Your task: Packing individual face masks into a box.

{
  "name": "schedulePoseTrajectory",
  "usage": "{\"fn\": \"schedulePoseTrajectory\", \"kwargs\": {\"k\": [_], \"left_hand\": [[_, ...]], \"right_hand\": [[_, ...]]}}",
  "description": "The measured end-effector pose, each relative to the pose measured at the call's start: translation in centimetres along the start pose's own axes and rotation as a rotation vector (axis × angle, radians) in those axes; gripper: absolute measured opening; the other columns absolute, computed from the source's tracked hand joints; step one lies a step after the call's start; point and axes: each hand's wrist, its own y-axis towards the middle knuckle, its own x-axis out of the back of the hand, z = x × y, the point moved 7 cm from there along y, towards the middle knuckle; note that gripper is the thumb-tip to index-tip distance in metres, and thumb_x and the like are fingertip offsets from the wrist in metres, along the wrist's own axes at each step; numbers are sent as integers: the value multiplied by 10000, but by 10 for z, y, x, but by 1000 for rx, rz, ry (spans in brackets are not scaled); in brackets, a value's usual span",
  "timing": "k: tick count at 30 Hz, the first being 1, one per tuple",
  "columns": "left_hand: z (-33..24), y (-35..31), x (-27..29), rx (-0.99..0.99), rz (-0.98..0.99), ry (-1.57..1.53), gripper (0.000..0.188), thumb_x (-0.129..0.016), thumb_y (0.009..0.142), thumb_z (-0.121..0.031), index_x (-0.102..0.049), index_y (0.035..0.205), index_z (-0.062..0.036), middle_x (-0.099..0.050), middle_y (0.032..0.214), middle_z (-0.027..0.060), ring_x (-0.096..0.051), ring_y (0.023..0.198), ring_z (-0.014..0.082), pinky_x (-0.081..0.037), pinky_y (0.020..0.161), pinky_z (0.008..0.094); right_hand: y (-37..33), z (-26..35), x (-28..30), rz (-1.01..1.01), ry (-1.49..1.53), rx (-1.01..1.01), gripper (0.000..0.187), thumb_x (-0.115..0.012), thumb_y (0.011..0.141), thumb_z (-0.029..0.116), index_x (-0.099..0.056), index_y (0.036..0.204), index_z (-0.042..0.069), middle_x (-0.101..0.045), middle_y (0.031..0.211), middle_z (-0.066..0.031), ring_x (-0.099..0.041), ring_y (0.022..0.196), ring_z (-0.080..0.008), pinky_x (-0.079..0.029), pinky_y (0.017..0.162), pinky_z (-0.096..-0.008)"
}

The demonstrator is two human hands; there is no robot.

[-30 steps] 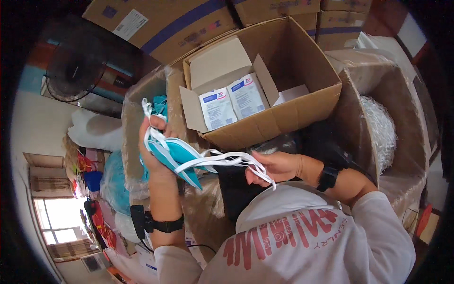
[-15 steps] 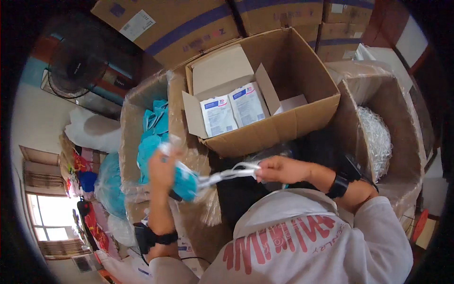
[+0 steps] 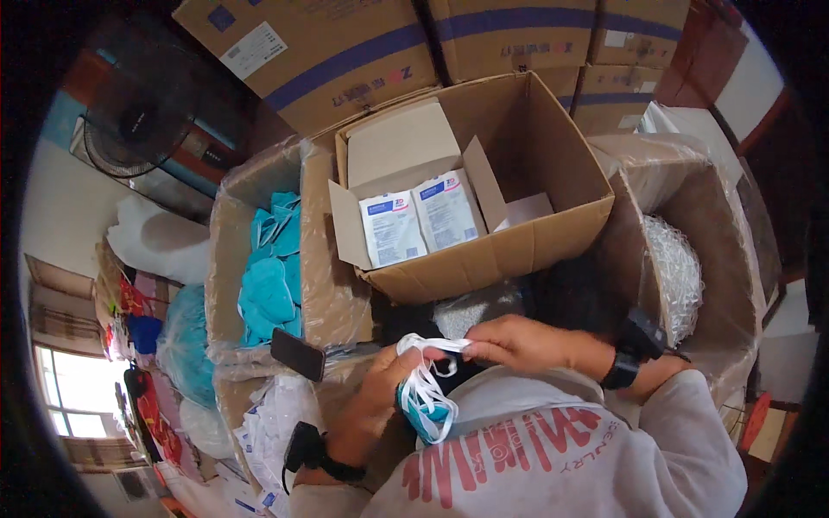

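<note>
Close to my body, my left hand [image 3: 384,380] is closed round a small bundle of teal face masks [image 3: 421,425] with many white elastic straps [image 3: 427,395] hanging loose over them. How many masks are in it I cannot tell. My right hand [image 3: 509,341] pinches the ends of the straps and holds them level, just right of the left hand. More teal face masks [image 3: 269,289] lie heaped in the plastic-lined carton [image 3: 332,293] at the left.
Ahead stands an open brown carton [image 3: 492,259] holding a smaller box with two white packets [image 3: 447,211]. At right, a lined carton holds white straps [image 3: 675,276]. A phone [image 3: 298,354] rests on the left carton's edge. White pouches [image 3: 276,423] lie below it. Large cartons [image 3: 345,52] are stacked behind.
My left hand has come from over the left carton toward my body with the masks, and the straps are now gathered between both hands. The phone now shows.
</note>
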Motion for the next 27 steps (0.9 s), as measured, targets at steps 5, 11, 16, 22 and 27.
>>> {"fn": "schedulePoseTrajectory", "kwargs": {"k": [5,11,16,22,27], "left_hand": [[-42,18,-23,-595,-323,950,248,-523,845,-254,-615,951,-49,-593,713,101,-568,620,242,-440,569,322],[1,16,-51,-241,440,1257,234,-504,861,-258,-596,926,-52,-581,794,142,-577,727,298,-449,639,369],[46,4,-71,-183,497,1089,336,-506,850,-347,-561,842,-15,-558,801,176,-553,773,344,-435,689,411],[84,7,-74,-229,618,1242,392,-487,856,-382,-557,824,2,-564,818,179,-549,784,354,-435,706,405],[74,-9,-10,243,126,892,264,-533,838,-274,-615,947,-48,-614,842,145,-589,820,286,-446,745,350]], "right_hand": [[12,7,-6,-190,-275,49,219,-472,876,224,-544,913,20,-563,789,-203,-543,779,-399,-431,664,-437],[-19,-4,-28,298,-220,53,258,-432,893,268,-552,937,44,-585,854,-195,-544,786,-400,-435,670,-437],[-59,3,-23,532,-122,-1,233,-425,888,237,-541,962,50,-585,883,-187,-560,828,-365,-435,708,-411],[-103,16,9,513,7,-149,306,-390,925,295,-516,892,18,-551,765,-195,-541,748,-362,-421,666,-405],[-180,-55,95,262,-89,-787,221,-424,914,219,-525,909,22,-540,737,-57,-527,688,-179,-445,665,-334]]}}
